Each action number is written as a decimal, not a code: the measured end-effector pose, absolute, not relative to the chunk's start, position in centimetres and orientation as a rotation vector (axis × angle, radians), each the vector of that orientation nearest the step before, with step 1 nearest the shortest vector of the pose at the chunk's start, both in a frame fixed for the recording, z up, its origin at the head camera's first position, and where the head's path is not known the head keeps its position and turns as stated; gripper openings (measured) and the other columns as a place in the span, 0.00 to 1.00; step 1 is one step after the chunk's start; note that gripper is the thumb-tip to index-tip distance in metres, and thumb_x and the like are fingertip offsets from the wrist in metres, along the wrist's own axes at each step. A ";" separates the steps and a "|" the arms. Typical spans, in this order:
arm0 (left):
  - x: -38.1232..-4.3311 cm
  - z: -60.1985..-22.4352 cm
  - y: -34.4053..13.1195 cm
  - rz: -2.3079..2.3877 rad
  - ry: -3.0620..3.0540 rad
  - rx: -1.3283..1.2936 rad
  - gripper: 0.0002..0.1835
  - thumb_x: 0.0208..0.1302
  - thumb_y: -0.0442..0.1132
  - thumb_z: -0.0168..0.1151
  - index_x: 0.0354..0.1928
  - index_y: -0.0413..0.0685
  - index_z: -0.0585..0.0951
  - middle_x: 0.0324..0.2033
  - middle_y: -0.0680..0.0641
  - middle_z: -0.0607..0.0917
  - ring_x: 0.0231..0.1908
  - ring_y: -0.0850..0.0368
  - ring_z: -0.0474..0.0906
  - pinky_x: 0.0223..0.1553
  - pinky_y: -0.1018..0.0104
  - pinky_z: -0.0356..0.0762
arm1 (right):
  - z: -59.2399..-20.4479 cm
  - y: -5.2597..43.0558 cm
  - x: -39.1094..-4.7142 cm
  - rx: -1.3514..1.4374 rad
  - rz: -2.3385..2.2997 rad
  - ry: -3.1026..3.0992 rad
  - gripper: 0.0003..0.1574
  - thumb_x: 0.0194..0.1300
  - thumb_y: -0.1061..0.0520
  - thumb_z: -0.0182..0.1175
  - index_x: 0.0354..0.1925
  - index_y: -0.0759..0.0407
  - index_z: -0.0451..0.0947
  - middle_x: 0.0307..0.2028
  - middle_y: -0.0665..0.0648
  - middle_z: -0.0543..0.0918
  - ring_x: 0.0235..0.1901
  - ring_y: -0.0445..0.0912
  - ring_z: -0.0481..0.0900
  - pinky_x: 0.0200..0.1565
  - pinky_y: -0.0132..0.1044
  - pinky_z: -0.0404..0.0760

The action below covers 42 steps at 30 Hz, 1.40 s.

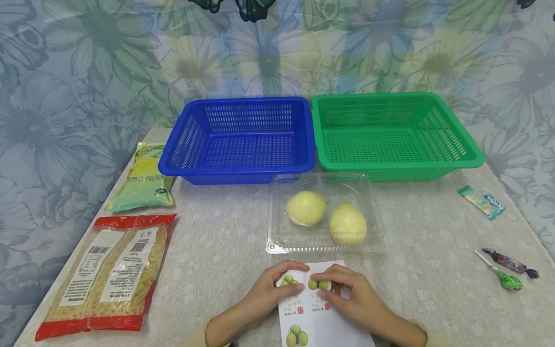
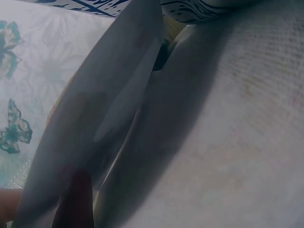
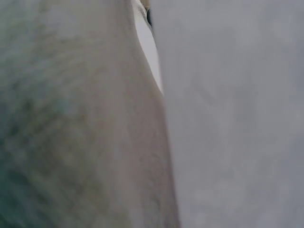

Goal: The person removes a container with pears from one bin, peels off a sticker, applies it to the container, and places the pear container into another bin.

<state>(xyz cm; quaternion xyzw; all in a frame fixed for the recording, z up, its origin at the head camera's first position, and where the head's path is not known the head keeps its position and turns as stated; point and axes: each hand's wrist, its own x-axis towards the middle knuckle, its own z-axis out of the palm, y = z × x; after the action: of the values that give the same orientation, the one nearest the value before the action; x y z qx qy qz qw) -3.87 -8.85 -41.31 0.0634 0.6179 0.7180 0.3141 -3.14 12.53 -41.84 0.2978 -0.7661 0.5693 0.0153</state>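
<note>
In the head view, a white sheet of fruit stickers [image 1: 303,315] stands near the front edge of the table, printed with green fruit, lettering and small red seals. My left hand [image 1: 269,294] grips its upper left side, thumb across the front. With thumb and fingertips, my right hand [image 1: 353,296] pinches the sheet around a fruit sticker [image 1: 319,284] at the upper right. The left wrist view shows the sheet's shaded back [image 2: 95,95], bent, with a finger against it. Just beyond the hands, a clear plastic clamshell box [image 1: 277,241] holds two pale yellow-green pears [image 1: 306,208].
A blue basket [image 1: 236,171] and a green basket [image 1: 401,166] stand side by side at the back. At left lie a yellow-green packet [image 1: 145,180] and a red-ended bag [image 1: 108,274]. Wrapped candies [image 1: 481,202] and a green lollipop [image 1: 507,279] lie at right.
</note>
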 end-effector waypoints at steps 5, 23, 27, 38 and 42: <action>-3.9 -41.3 -8.8 1.904 1.624 0.167 0.22 0.58 0.34 0.57 0.56 0.40 0.69 0.42 0.43 0.81 0.33 0.60 0.83 0.33 0.67 0.81 | -41.7 12.7 -3.1 0.891 1.825 -2.408 0.17 0.51 0.66 0.63 0.43 0.58 0.79 0.30 0.52 0.80 0.23 0.36 0.71 0.24 0.26 0.72; -3.4 -41.6 -8.7 1.821 2.000 0.548 0.19 0.60 0.37 0.58 0.53 0.48 0.71 0.39 0.36 0.80 0.28 0.67 0.79 0.27 0.67 0.81 | -40.5 13.5 -3.5 0.821 1.910 -2.406 0.16 0.53 0.66 0.62 0.42 0.58 0.79 0.33 0.52 0.82 0.26 0.37 0.72 0.27 0.28 0.74; -3.5 -41.9 -8.6 1.778 2.256 0.741 0.19 0.56 0.39 0.62 0.51 0.53 0.72 0.46 0.49 0.76 0.41 0.65 0.77 0.42 0.70 0.78 | -40.4 13.7 -3.7 0.811 1.922 -2.383 0.16 0.53 0.68 0.61 0.43 0.60 0.79 0.34 0.51 0.82 0.26 0.37 0.71 0.27 0.28 0.73; -3.8 -41.8 -8.8 1.689 2.604 0.332 0.13 0.46 0.51 0.69 0.30 0.59 0.74 0.44 0.57 0.78 0.46 0.63 0.67 0.50 0.67 0.64 | -39.4 14.6 -4.1 0.763 1.849 -2.388 0.17 0.52 0.69 0.61 0.43 0.59 0.79 0.37 0.48 0.82 0.31 0.36 0.74 0.30 0.28 0.74; -4.1 -41.7 -8.9 1.768 2.577 0.090 0.22 0.42 0.51 0.72 0.34 0.55 0.70 0.40 0.56 0.76 0.41 0.61 0.69 0.48 0.67 0.64 | -39.3 14.9 -4.2 0.771 1.860 -2.360 0.18 0.52 0.71 0.61 0.43 0.61 0.79 0.37 0.48 0.82 0.32 0.36 0.74 0.31 0.28 0.74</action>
<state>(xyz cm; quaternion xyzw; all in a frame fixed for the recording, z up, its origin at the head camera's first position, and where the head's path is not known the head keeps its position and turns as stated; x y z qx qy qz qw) -4.09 -8.87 -41.71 0.0289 0.8242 0.5655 0.0074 -4.20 14.89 -39.28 0.2483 -0.7606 0.5995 0.0196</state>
